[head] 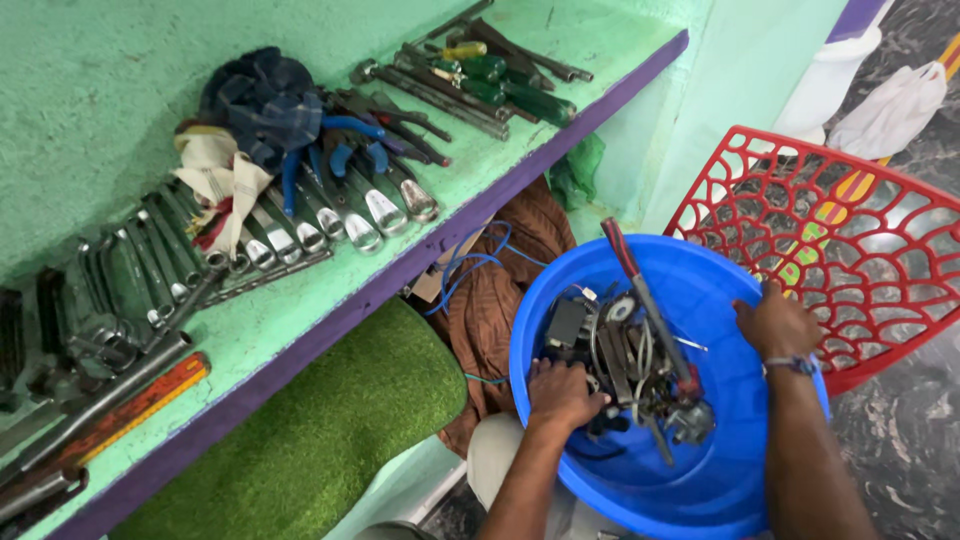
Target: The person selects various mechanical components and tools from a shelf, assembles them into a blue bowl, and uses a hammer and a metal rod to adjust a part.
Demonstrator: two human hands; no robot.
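Views: one, worn on the person's head.
Direction: steeply down and forward, tilted, so the green shelf runs slantwise across the left.
Nearness: close; both forearms enter from the bottom edge.
Centre-right: blue tub, seen from above into its inside.
Edges: red lattice chair at right, floor beyond.
Shared ground: none, single view.

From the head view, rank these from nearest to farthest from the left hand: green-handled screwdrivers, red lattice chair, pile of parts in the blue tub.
From the left hand:
1. Pile of parts, touching it, in the blue tub.
2. Red lattice chair, right, beyond the tub.
3. Green-handled screwdrivers, up on the shelf.
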